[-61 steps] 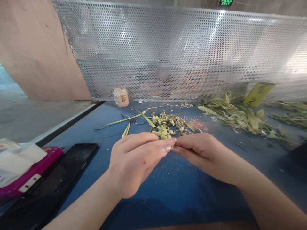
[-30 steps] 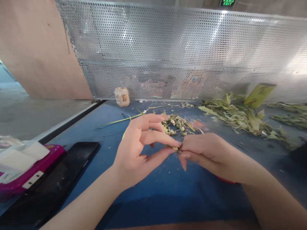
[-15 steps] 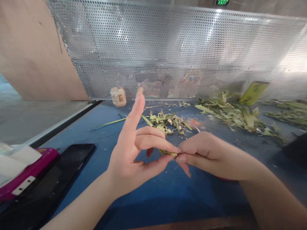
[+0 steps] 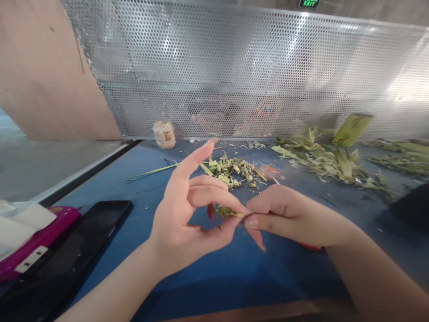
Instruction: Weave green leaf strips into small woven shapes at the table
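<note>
My left hand (image 4: 182,223) pinches a small green, knobbly plant piece (image 4: 228,212) between thumb and bent fingers, its index finger raised. My right hand (image 4: 284,219) is closed in a pinch at the right end of that piece, its fingertips touching my left fingertips. What lies between the right fingertips is hidden. Just beyond the hands on the blue tabletop (image 4: 201,286) sits a heap of green plant scraps (image 4: 234,170). A red object (image 4: 310,246) shows partly beneath my right wrist.
At the left lie a black phone (image 4: 100,232) and a magenta power strip (image 4: 63,228) with white plugs. Behind stand a taped roll (image 4: 164,134) and a perforated metal screen (image 4: 217,67). A pile of leaves (image 4: 328,161) and a green box (image 4: 351,129) are at the right.
My left index finger has bent down and toward the right. The plant piece shows more between the left fingers. Both hands stay joined at its end.
</note>
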`<state>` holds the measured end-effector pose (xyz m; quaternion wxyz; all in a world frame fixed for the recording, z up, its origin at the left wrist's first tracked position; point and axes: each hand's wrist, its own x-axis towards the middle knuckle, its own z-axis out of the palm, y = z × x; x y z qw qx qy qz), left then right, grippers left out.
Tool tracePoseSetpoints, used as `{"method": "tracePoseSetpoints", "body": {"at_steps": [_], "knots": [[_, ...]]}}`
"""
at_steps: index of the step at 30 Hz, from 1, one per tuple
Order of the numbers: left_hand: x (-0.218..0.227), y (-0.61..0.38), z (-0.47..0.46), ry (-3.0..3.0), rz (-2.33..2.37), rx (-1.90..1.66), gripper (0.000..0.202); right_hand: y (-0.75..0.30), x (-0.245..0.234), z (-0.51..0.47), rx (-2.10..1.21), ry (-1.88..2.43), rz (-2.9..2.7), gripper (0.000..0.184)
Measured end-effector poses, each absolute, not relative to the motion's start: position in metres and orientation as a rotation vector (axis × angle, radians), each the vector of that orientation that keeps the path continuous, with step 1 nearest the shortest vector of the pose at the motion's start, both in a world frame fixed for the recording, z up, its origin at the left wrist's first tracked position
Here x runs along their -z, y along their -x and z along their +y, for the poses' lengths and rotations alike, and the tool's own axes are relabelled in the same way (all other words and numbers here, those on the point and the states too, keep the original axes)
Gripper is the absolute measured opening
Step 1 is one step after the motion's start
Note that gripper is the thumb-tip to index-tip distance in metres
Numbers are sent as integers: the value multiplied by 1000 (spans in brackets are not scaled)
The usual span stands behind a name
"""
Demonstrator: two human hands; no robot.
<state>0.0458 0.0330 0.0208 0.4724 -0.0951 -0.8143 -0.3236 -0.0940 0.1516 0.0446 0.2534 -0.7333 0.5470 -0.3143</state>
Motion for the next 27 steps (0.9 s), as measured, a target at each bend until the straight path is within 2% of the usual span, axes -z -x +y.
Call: {"method": "tracePoseSetpoints", "body": {"at_steps": [5, 13, 27], "knots": [[-17, -44, 33, 168, -1939, 1004, 65, 94, -43, 151, 885, 1979, 1480, 30], [-21, -46, 37, 21, -1873, 1416, 59, 94, -43, 150, 960, 1910, 1396, 30], [-22, -43, 38, -124, -1700, 1581, 60, 92, -37, 146, 1047, 1763, 1403, 36]]}}
